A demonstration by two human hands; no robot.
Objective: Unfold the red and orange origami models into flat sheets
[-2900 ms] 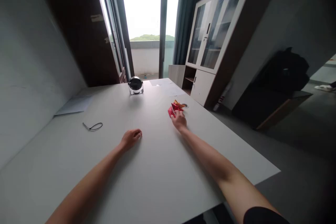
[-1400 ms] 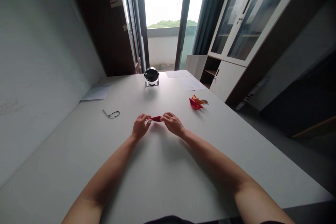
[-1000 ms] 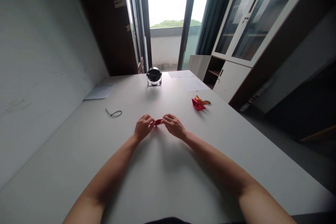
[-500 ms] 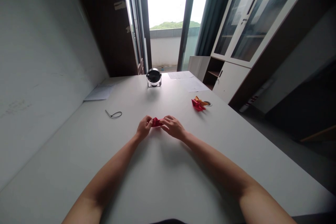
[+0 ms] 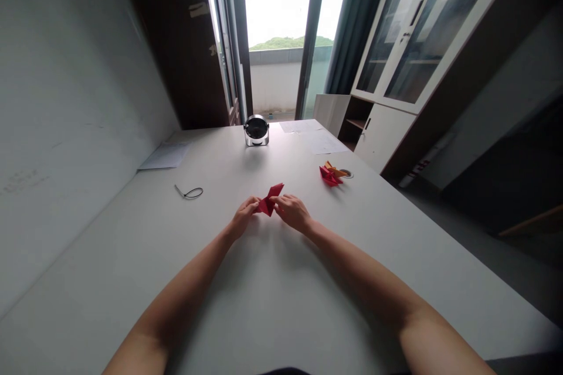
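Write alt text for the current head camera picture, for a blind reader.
A person's left hand holds a folded red paper over a white table, the right hand touching it. Farther right lie another red piece and an orange piece; a round, dark-faced device stands toward the back.

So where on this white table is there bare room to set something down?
Bare table: between the left forearm and right forearm; from the right forearm to the table's right edge; and between the held red paper and the round black device. It's crowded by the round inset, where the orange piece and red piece cluster, with flat sheets beyond.
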